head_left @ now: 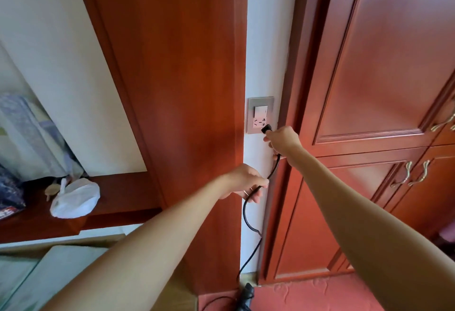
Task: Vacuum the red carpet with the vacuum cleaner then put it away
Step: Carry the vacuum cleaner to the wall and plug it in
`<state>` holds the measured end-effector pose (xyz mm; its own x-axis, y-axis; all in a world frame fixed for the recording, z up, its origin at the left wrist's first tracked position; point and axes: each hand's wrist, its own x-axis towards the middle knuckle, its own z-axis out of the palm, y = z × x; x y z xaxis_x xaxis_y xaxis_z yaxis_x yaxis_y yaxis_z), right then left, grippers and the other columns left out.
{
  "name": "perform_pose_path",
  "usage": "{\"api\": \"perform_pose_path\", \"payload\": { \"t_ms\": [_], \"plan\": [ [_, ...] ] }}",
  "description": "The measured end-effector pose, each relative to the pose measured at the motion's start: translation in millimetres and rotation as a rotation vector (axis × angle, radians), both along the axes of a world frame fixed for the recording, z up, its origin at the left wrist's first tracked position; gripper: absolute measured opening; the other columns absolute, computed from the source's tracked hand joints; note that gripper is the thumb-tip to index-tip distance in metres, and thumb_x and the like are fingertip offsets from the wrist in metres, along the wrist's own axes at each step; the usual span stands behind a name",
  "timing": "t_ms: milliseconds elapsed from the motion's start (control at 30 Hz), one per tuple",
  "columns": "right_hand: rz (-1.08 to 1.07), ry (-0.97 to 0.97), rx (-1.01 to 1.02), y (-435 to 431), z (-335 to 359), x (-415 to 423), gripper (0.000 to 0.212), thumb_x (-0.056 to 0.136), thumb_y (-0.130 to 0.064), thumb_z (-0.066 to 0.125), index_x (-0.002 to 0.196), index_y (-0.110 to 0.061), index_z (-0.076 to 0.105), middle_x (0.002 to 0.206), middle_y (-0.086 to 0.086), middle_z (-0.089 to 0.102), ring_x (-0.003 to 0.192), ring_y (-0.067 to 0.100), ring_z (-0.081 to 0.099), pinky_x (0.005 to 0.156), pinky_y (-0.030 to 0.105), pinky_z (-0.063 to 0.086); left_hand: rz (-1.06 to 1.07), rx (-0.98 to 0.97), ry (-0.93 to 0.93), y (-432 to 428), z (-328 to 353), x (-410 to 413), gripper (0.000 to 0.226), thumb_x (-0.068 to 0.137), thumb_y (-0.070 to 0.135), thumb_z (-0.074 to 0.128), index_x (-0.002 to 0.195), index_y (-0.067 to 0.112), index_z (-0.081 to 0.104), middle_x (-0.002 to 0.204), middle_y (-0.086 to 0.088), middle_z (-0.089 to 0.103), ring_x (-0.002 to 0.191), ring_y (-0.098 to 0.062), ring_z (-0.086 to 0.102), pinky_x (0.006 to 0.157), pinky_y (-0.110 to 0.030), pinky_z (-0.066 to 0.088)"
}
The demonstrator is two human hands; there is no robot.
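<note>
Cord (244, 209), one; left hand (246, 182), right hand (283, 139) gripping

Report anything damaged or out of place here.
The black cord has a pale, kinked spot below the left hand; possibly worn, too blurred to tell. Nothing else stands out.

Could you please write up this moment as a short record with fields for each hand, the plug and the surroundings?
right hand: grips the black plug at the wall socket
left hand: pinches the black cord lower down
plug state: at the socket's lower right; whether it is seated cannot be told
red carpet: on the floor below
white bag: lies on the wooden shelf, left
</note>
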<state>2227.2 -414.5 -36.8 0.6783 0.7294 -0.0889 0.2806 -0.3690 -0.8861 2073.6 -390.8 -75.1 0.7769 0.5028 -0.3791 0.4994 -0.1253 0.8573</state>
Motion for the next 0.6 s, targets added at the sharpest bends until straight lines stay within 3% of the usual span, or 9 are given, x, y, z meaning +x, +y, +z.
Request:
{"api": "perform_pose_path", "payload": {
  "t_ms": [100, 200, 267, 500, 600],
  "plan": [
    [-0.060, -0.247, -0.114, 10.6, -5.3, -1.8, 0.029, 0.096, -0.025, 0.050, 0.094, 0.001, 0.062, 0.086, 0.014, 0.068, 0.052, 0.025, 0.062, 0.059, 0.033, 0.055, -0.012, 0.020, 0.021, 4.4, -2.2, 1.8, 0.012, 0.094, 0.015, 0.057, 0.097, 0.004, 0.061, 0.080, -0.009, 0.063, 0.075, -0.028, 0.063, 0.073, -0.033, 0.052],
    [-0.145, -0.359, -0.126, 19.0, -10.7, -0.2, 0.029, 0.096, -0.026, 0.052, 0.103, 0.000, 0.063, 0.106, 0.020, 0.065, 0.088, 0.038, 0.063, 0.073, 0.035, 0.046, -0.013, 0.037, -0.005, 4.4, -9.4, 10.7, 0.012, 0.092, 0.011, 0.053, 0.083, 0.006, 0.060, 0.071, -0.005, 0.061, 0.074, -0.026, 0.063, 0.076, -0.034, 0.053],
    [-0.181, -0.367, -0.112, 24.3, -13.2, 1.3, 0.031, 0.096, -0.025, 0.053, 0.106, 0.002, 0.065, 0.112, 0.023, 0.064, 0.101, 0.042, 0.061, 0.077, 0.038, 0.046, -0.007, 0.037, -0.036, 6.8, -15.6, 16.0, 0.013, 0.092, 0.011, 0.053, 0.082, 0.007, 0.060, 0.071, -0.004, 0.063, 0.072, -0.024, 0.065, 0.079, -0.036, 0.053],
    [-0.166, -0.550, -0.099, 29.3, -22.4, 0.3, 0.028, 0.097, -0.018, 0.049, 0.099, 0.002, 0.067, 0.103, 0.026, 0.066, 0.095, 0.045, 0.060, 0.070, 0.035, 0.040, 0.044, -0.080, -0.111, 20.4, -30.4, 22.6, 0.012, 0.096, 0.013, 0.056, 0.101, 0.004, 0.062, 0.085, -0.012, 0.065, 0.076, -0.029, 0.066, 0.077, -0.037, 0.055],
    [-0.171, -0.535, -0.102, 34.3, -21.4, 1.2, 0.026, 0.096, -0.017, 0.049, 0.093, 0.003, 0.065, 0.100, 0.024, 0.067, 0.090, 0.043, 0.061, 0.066, 0.034, 0.040, 0.035, -0.079, -0.094, 24.1, -31.3, 25.6, 0.018, 0.093, 0.012, 0.055, 0.104, 0.001, 0.064, 0.084, -0.012, 0.066, 0.075, -0.028, 0.067, 0.081, -0.040, 0.057]
  ]
}}
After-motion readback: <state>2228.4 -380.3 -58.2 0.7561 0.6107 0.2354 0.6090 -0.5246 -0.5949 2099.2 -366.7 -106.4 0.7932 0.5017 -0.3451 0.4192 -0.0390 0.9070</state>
